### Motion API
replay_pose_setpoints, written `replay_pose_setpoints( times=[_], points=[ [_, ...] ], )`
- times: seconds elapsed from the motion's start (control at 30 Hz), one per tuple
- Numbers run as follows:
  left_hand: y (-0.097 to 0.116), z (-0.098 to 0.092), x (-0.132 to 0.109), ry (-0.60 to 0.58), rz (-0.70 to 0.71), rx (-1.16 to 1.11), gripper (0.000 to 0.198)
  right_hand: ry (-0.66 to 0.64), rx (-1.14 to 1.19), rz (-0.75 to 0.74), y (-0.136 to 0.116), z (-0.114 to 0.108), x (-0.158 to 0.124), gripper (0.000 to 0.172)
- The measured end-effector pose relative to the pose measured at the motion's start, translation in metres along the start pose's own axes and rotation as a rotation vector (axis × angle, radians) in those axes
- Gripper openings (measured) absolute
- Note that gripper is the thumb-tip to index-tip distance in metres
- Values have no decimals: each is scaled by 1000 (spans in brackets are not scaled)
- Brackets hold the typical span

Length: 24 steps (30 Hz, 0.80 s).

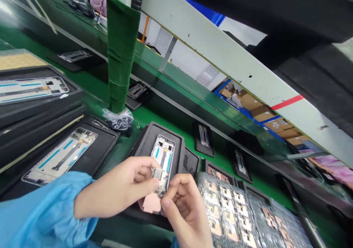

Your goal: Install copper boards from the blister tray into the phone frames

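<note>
My left hand [124,185] pinches a small phone circuit board [158,173] between thumb and fingers, over a foam tray. A copper-coloured flat section [152,203] shows at the board's lower end. Thumb and forefinger of my right hand [186,207] close on the board's lower right edge; the exact contact is partly hidden. Behind the hands, a phone frame [162,148] with blue strips and a dark ribbon cable lies in the black foam tray [179,139]. Its lower part is covered by my hands and the board.
Clear blister trays [228,211] of boards stand at right. To the left, another phone frame [64,154] lies on black foam beside stacked trays [41,121]. A plastic bag [121,122] sits by a green-wrapped post [120,53]. More framed trays [204,139] rest on the green line beyond.
</note>
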<state>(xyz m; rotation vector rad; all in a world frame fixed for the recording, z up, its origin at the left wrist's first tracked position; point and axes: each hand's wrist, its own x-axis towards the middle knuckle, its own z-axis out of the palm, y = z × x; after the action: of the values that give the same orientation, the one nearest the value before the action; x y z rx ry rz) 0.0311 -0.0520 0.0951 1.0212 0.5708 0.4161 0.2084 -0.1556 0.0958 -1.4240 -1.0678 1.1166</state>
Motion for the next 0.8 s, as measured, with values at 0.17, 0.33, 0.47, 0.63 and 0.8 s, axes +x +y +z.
replay_pose_setpoints(
  times=[0.17,0.33,0.47,0.63,0.8],
  points=[
    [11,13,10,21,-166,-317,25,65,23,-414,8,-13,5,59],
    [10,44,24,-105,-128,-204,36,364,92,-415,26,-14,6,41],
    [14,26,35,-111,49,216,40,359,146,-419,40,-39,14,33],
    [4,-17,63,181,386,875,33,402,296,-334,32,-69,51,32],
    [-6,-18,55,167,504,1104,25,452,183,-329,13,-64,90,32]
  ],
)
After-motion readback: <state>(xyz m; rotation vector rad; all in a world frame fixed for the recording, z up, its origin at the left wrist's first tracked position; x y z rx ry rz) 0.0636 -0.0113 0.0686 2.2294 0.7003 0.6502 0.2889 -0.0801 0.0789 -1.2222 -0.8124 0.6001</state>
